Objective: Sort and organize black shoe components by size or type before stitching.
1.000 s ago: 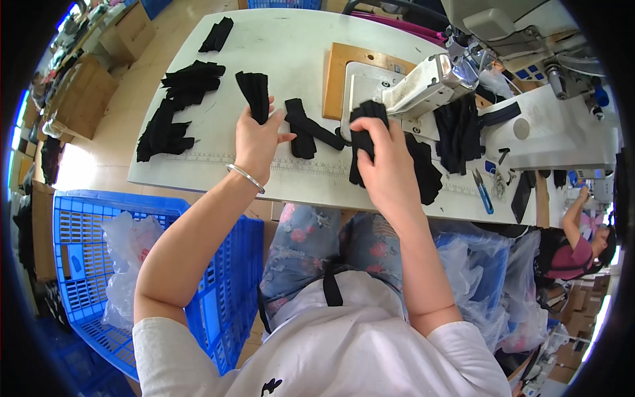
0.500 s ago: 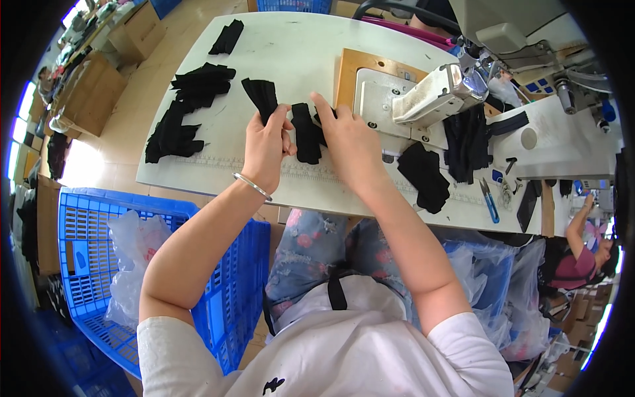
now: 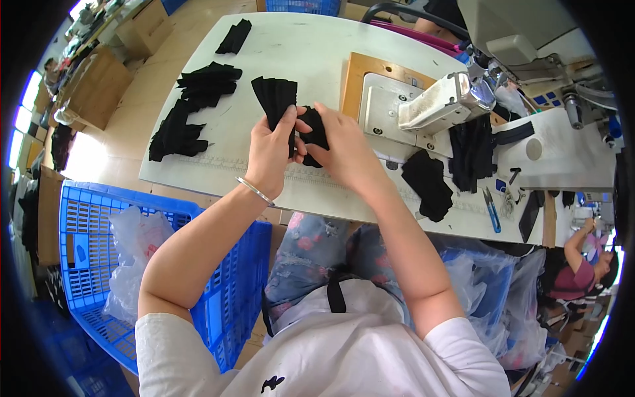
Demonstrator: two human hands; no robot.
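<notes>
Gripping a black bundle [image 3: 275, 98] with fingers [image 3: 287, 119] of the left hand [image 3: 268, 149] and a strip [image 3: 317, 131] with the right hand [image 3: 350, 149], over the table [image 3: 307, 46].

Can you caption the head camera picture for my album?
Left hand and right hand hold black cloth pieces beside a sewing machine.

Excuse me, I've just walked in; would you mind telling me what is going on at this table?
A seated person is handling black fabric pieces over a white table. Their left hand grips a fanned black bundle, while their right hand curves around another black piece close beside it. More black pieces lie on the table's left side, and a sewing machine stands to the right, with blue-handled snips near the front edge.
</notes>
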